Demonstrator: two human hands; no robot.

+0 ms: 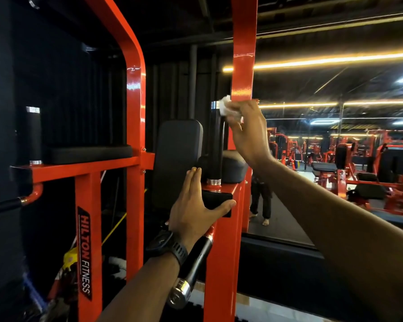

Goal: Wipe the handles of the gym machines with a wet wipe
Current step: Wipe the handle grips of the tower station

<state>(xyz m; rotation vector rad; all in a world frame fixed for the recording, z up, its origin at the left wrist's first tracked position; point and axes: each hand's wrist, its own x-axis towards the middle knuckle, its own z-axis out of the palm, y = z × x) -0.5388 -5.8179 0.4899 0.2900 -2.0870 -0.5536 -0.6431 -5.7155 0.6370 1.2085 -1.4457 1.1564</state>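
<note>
An orange gym machine stands in front of me. Its right upright black handle (215, 145) with chrome ends rises from an orange arm. My right hand (247, 131) grips a crumpled white wet wipe (227, 108) and presses it against the top of that handle. My left hand (196, 205), a black watch on its wrist, lies with straight fingers on the end of the orange arm below the handle, its thumb spread across the black end cap. A second upright black handle (33, 135) stands at the left. A lower black grip (193, 263) with a chrome end points toward me.
Orange frame posts (135, 112) rise left and right of a black back pad (177, 159) and arm pads. A big mirror (335, 159) on the right reflects more orange machines and a person's legs. Yellow cloth and clutter lie at the lower left.
</note>
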